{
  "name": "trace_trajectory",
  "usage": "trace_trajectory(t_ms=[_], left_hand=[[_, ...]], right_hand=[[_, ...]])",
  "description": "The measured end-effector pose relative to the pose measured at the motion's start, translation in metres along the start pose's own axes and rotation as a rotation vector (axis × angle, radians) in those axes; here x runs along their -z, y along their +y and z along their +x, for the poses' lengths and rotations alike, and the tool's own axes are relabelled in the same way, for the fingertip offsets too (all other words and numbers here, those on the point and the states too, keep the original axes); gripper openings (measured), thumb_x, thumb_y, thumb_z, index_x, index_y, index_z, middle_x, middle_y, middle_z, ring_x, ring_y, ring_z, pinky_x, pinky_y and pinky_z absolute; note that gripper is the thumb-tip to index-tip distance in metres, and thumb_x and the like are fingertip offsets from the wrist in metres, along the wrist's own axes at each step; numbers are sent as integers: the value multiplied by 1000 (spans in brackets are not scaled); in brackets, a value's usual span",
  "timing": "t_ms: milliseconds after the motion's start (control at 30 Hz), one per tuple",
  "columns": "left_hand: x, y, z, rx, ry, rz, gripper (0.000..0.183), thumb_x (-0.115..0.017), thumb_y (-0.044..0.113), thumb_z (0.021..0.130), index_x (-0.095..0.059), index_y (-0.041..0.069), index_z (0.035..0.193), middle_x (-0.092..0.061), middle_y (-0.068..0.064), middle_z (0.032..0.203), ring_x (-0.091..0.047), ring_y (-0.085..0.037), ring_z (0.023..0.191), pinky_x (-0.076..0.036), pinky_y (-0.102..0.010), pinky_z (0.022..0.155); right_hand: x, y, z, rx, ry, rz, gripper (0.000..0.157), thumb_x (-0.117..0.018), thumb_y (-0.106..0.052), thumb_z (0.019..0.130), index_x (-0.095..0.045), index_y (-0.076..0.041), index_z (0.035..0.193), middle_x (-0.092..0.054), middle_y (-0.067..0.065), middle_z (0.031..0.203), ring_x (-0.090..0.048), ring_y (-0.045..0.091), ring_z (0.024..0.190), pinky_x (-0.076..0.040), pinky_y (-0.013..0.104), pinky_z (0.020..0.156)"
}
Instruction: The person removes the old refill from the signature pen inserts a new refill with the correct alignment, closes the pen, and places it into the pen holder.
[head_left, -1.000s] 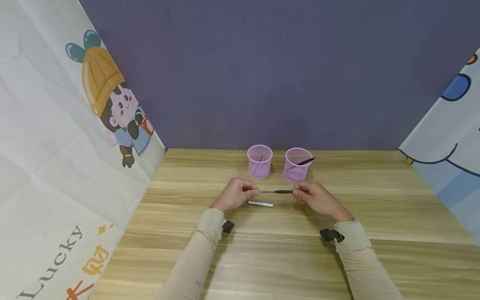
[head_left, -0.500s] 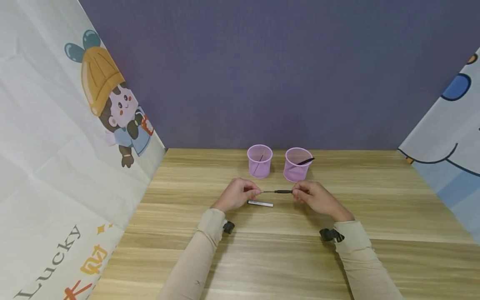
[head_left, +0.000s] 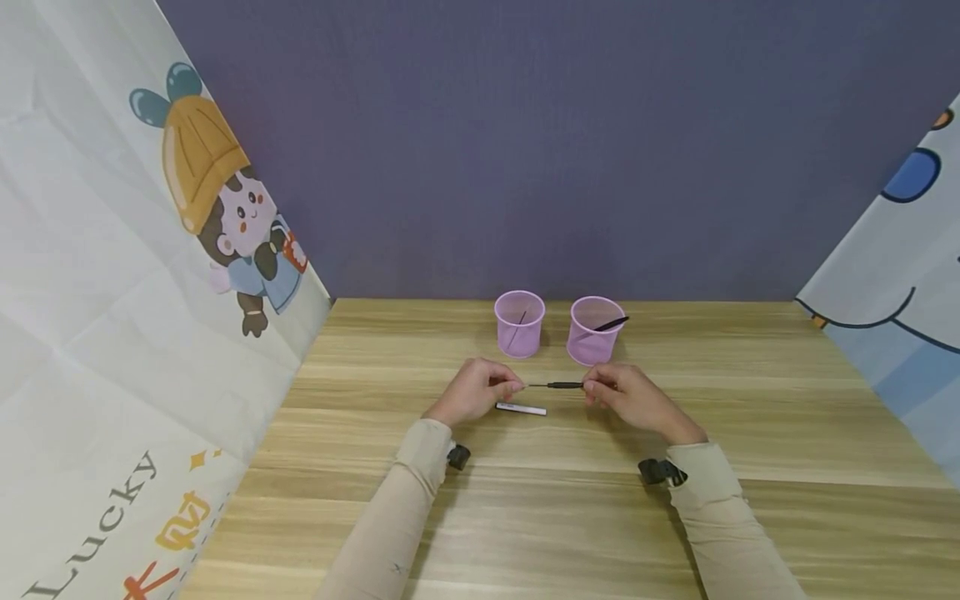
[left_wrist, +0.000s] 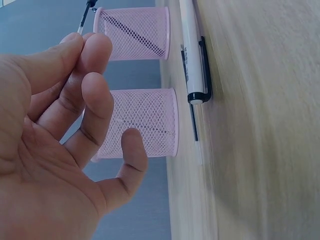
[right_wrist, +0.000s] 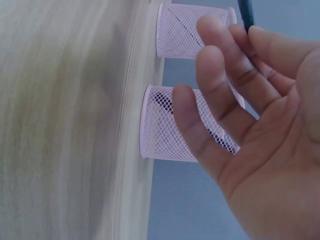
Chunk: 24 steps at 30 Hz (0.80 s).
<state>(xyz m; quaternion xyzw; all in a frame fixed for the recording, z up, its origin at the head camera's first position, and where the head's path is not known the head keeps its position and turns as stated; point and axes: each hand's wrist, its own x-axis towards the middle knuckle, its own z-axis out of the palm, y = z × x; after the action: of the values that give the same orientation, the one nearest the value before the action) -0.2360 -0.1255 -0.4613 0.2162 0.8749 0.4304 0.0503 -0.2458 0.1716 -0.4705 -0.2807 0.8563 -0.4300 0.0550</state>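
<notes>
In the head view, my left hand (head_left: 477, 390) pinches the near end of a thin pen refill (left_wrist: 81, 24) between thumb and fingertips. The refill runs level into a black pen barrel section (head_left: 565, 385), whose other end my right hand (head_left: 628, 398) pinches. The dark section (right_wrist: 245, 14) also shows at the right thumb and forefinger in the right wrist view. The other fingers of both hands are loosely bent. Below the hands on the wooden table lies a white pen body (head_left: 521, 409) with a black clip (left_wrist: 206, 70).
Two pink mesh cups stand behind the hands. The left cup (head_left: 520, 340) holds a thin dark stick (head_left: 517, 329); the right cup (head_left: 588, 348) holds a black pen part (head_left: 613, 322) leaning over its rim. A dark panel (head_left: 562, 150) closes the table's (head_left: 540, 533) far edge.
My left hand has edged slightly to the right and my right hand with the barrel section slightly left. Less of the refill shows between them.
</notes>
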Motion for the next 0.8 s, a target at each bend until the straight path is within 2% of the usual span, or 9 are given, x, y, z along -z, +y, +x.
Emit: trace_trajectory(t_ms=[133,433,800], left_hand=[[0,0,-1,12,-12,-8,18,-70,15,97,-78,2,105,-76,-15,87,-62,-8,71,-51,-20,65],[-2,-1,-1,22,-19,-25,17,-69,15,98,-78,2,104,-76,-15,87,-65,-11,73,-52,-21,65],[-2,0,-1,18,-10,-4,17,-68,16,98,-78,3,101,-73,-6,79,-67,-15,74,-52,-22,65]], right_hand=[[-1,-1,0,8,3,-6,16,-58,-11,104,-68,0,97,-69,10,82,-57,10,68,-50,24,62],[-2,-2,1,1,-9,-4,17,-58,-11,104,-68,0,98,-69,9,83,-61,21,70,-51,25,63],[-3,-2,1,5,-13,-11,17,-57,-11,104,-68,0,98,-70,10,83,-61,19,70,-51,24,63]])
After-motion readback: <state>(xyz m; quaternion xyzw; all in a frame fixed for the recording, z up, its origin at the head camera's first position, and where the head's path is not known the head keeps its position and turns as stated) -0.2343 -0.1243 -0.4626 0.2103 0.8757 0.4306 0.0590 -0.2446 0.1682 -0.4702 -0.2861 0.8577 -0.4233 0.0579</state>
